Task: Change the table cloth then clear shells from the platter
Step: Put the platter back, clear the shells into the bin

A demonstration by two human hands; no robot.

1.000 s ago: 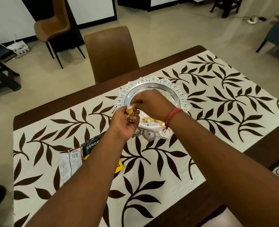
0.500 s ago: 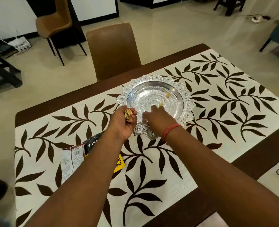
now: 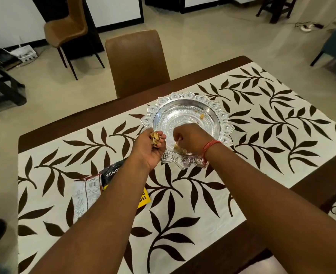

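A silver platter (image 3: pixel 185 100) with a scalloped rim sits on the white table cloth (image 3: pixel 202 194) printed with dark leaves. My left hand (image 3: pixel 148 149) hovers at the platter's near-left rim, cupped around a pile of tan shells (image 3: pixel 156 138). My right hand (image 3: pixel 191 138) reaches into the platter's near side, fingers curled down over a few loose shells (image 3: pixel 180 149). One more shell (image 3: pixel 202 115) lies alone toward the platter's far right. What the right fingers pinch is hidden.
Snack packets (image 3: pixel 96 186) lie flat on the cloth under my left forearm. A brown chair (image 3: pixel 136 62) is tucked at the table's far edge, another chair (image 3: pixel 66 28) stands further back. Dark wooden table (image 3: pixel 311 184) shows beyond the cloth at right.
My right hand has moved from the left hand back into the platter's near side and curled over shells there. The left hand stays beside the rim, holding its pile.
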